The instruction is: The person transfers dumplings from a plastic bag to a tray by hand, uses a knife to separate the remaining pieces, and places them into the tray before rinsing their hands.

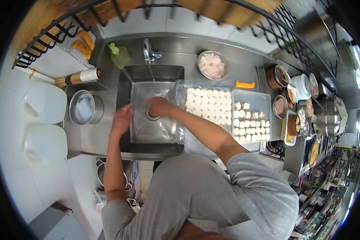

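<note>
A metal sink lies below me, with water running from the faucet into it. My left hand is over the sink's left side, its fingers partly bent; whether it holds anything is unclear. Near the drain, my right hand has its fingers curled downward and mostly hidden. Right of the sink, one clear tray carries tight rows of white pieces. Another clear tray beside it bears looser rows of small white pieces, some with brown filling.
A bowl of pale meat and an orange-handled tool lie behind the trays. A green soap bottle is at the back left, a metal pot at left. Pots crowd the right; a black rack hangs above.
</note>
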`<action>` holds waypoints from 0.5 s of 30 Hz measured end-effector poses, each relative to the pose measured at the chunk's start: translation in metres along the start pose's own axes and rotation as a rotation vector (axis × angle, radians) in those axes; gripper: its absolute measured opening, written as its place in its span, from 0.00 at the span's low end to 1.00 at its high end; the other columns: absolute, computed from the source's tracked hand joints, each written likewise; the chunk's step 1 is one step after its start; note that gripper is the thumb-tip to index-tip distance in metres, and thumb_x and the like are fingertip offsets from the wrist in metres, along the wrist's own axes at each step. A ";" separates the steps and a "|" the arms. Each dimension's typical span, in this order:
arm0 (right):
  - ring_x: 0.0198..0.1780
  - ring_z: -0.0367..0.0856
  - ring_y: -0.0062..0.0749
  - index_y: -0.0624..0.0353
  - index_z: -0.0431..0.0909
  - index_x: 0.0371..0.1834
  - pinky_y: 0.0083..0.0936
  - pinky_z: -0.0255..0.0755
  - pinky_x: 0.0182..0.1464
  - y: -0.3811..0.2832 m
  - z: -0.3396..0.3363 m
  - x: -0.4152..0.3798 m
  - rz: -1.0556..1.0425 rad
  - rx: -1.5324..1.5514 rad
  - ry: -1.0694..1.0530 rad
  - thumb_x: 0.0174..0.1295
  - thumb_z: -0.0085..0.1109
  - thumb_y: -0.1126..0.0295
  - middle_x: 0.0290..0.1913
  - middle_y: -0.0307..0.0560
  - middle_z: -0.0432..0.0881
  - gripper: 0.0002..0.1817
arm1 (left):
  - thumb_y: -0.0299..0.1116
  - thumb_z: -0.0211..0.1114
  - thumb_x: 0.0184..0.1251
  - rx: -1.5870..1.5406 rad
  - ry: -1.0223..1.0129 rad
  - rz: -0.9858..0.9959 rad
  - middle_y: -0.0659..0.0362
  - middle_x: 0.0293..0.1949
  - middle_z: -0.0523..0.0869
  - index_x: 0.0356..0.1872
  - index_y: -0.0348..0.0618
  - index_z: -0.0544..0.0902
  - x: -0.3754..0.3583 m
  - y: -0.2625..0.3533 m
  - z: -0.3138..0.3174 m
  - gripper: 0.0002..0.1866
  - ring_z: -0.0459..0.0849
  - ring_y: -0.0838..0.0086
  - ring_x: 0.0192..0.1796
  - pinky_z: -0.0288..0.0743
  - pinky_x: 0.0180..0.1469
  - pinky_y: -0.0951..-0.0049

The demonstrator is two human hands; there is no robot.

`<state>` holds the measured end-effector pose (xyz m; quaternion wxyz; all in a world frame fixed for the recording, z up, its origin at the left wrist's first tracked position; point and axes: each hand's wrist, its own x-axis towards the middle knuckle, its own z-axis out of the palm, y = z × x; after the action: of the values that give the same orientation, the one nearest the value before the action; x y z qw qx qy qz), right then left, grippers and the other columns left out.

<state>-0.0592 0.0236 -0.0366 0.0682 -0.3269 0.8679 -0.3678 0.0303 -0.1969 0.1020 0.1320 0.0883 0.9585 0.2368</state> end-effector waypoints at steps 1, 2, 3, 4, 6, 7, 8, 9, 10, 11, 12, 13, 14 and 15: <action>0.49 0.88 0.57 0.60 0.86 0.53 0.42 0.80 0.58 -0.016 -0.004 -0.016 0.063 0.026 0.014 0.70 0.60 0.61 0.47 0.58 0.90 0.17 | 0.37 0.63 0.77 0.756 0.048 -0.058 0.44 0.58 0.89 0.54 0.36 0.87 0.000 -0.003 0.017 0.16 0.88 0.58 0.62 0.76 0.67 0.61; 0.49 0.87 0.57 0.60 0.87 0.51 0.43 0.80 0.58 -0.032 -0.008 -0.032 0.126 0.052 0.030 0.69 0.61 0.61 0.45 0.59 0.89 0.16 | 0.39 0.64 0.76 0.243 0.070 -0.095 0.44 0.58 0.89 0.55 0.36 0.87 0.001 -0.005 0.024 0.17 0.87 0.57 0.62 0.76 0.67 0.60; 0.48 0.87 0.58 0.61 0.87 0.46 0.45 0.80 0.56 -0.052 -0.027 -0.040 0.171 0.224 0.052 0.67 0.63 0.60 0.42 0.61 0.88 0.15 | 0.41 0.65 0.75 -0.272 0.080 -0.119 0.44 0.58 0.89 0.55 0.36 0.88 -0.005 -0.008 0.032 0.19 0.87 0.55 0.63 0.76 0.66 0.58; 0.47 0.87 0.58 0.61 0.88 0.41 0.47 0.79 0.54 -0.065 -0.034 -0.058 0.223 0.409 0.062 0.65 0.64 0.60 0.38 0.62 0.87 0.14 | 0.42 0.66 0.74 -0.790 0.072 -0.148 0.44 0.59 0.89 0.55 0.37 0.88 -0.018 -0.004 0.041 0.20 0.87 0.53 0.63 0.76 0.66 0.57; 0.45 0.86 0.60 0.62 0.87 0.36 0.48 0.79 0.52 -0.063 -0.037 -0.094 0.153 0.276 -0.036 0.64 0.65 0.61 0.37 0.61 0.87 0.13 | 0.43 0.67 0.74 -0.116 0.034 -0.125 0.46 0.53 0.91 0.56 0.37 0.88 -0.036 0.008 0.055 0.21 0.89 0.57 0.58 0.79 0.62 0.60; 0.44 0.86 0.61 0.62 0.87 0.34 0.49 0.78 0.51 -0.062 -0.047 -0.107 0.114 0.205 -0.075 0.63 0.65 0.62 0.37 0.61 0.87 0.12 | 0.44 0.68 0.74 0.226 0.019 -0.109 0.48 0.51 0.92 0.57 0.37 0.88 -0.039 0.013 0.059 0.22 0.90 0.59 0.56 0.80 0.60 0.62; 0.43 0.85 0.60 0.62 0.86 0.33 0.49 0.78 0.49 -0.059 -0.056 -0.123 0.123 0.249 -0.030 0.63 0.65 0.62 0.36 0.60 0.86 0.13 | 0.40 0.69 0.74 -0.088 0.153 0.003 0.54 0.38 0.91 0.57 0.36 0.88 -0.042 0.003 0.079 0.19 0.87 0.74 0.42 0.80 0.48 0.70; 0.42 0.85 0.59 0.62 0.86 0.31 0.49 0.78 0.48 -0.064 -0.072 -0.147 0.143 0.302 0.007 0.63 0.65 0.62 0.35 0.60 0.86 0.13 | 0.38 0.70 0.74 -0.194 0.135 -0.031 0.56 0.36 0.89 0.57 0.36 0.88 -0.048 0.021 0.077 0.18 0.84 0.77 0.39 0.78 0.45 0.72; 0.40 0.85 0.59 0.62 0.85 0.30 0.49 0.78 0.46 -0.073 -0.087 -0.179 0.173 0.364 0.030 0.63 0.65 0.62 0.34 0.59 0.86 0.13 | 0.37 0.70 0.74 -0.305 0.106 -0.082 0.58 0.33 0.87 0.57 0.36 0.87 -0.060 0.051 0.072 0.18 0.81 0.80 0.36 0.76 0.43 0.75; 0.39 0.84 0.57 0.62 0.84 0.28 0.47 0.77 0.44 -0.081 -0.109 -0.212 0.155 0.300 0.044 0.63 0.66 0.62 0.33 0.58 0.85 0.14 | 0.35 0.70 0.74 -0.417 0.075 -0.142 0.60 0.31 0.86 0.57 0.35 0.87 -0.073 0.078 0.069 0.17 0.78 0.83 0.34 0.75 0.40 0.77; 0.37 0.84 0.56 0.62 0.82 0.26 0.46 0.77 0.42 -0.085 -0.137 -0.244 0.130 0.235 0.058 0.62 0.67 0.62 0.31 0.57 0.85 0.14 | 0.32 0.71 0.72 -0.431 0.071 -0.182 0.63 0.30 0.83 0.57 0.36 0.88 -0.082 0.098 0.070 0.16 0.76 0.83 0.33 0.74 0.40 0.78; 0.33 0.82 0.54 0.61 0.80 0.23 0.44 0.76 0.38 -0.089 -0.161 -0.283 0.216 0.256 0.060 0.63 0.67 0.63 0.27 0.55 0.83 0.15 | 0.32 0.71 0.72 -0.485 0.074 -0.188 0.62 0.30 0.84 0.56 0.35 0.88 -0.091 0.104 0.079 0.16 0.77 0.83 0.33 0.75 0.40 0.78; 0.29 0.82 0.53 0.61 0.80 0.24 0.43 0.76 0.36 -0.090 -0.185 -0.323 0.270 0.250 0.039 0.64 0.67 0.63 0.25 0.54 0.82 0.15 | 0.31 0.71 0.72 -0.540 0.079 -0.190 0.62 0.30 0.84 0.56 0.35 0.88 -0.099 0.107 0.090 0.16 0.77 0.83 0.33 0.75 0.40 0.78; 0.28 0.82 0.52 0.61 0.81 0.25 0.42 0.77 0.35 -0.083 -0.207 -0.366 0.441 0.356 -0.104 0.64 0.68 0.63 0.25 0.52 0.83 0.14 | 0.31 0.71 0.72 -0.597 0.086 -0.182 0.62 0.31 0.84 0.56 0.35 0.88 -0.103 0.111 0.099 0.15 0.77 0.83 0.33 0.75 0.40 0.78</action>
<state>0.1943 0.3298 0.1242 0.2475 -0.1315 0.8351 -0.4733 0.1692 -0.0818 0.0922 0.1319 -0.0506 0.8554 0.4983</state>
